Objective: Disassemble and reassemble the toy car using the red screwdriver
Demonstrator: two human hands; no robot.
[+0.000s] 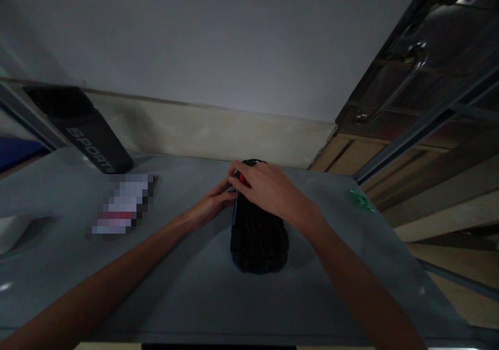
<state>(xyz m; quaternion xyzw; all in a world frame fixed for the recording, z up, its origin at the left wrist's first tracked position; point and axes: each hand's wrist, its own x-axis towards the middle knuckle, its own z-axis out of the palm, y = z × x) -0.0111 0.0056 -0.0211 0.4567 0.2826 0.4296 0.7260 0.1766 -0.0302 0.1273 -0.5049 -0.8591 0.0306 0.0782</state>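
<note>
A black toy car [259,235], seemingly with its underside up, lies on the grey table [187,293]. My right hand [265,186] reaches over its far part, with the fingers closed round a small red and black tool [240,176]. The tool's tip is hidden near the car's left edge. My left hand [214,202] rests against the left side of the car, its fingers bent and close to the tool. Whether those fingers grip the car or only touch it is hard to tell.
A black bottle marked SPORTS [88,131] stands at the back left, with a blurred-out flat item [122,204] in front of it. A white object [11,230] sits at the left edge. Green transparent material [362,201] lies at the right. A wall [218,131] borders the back.
</note>
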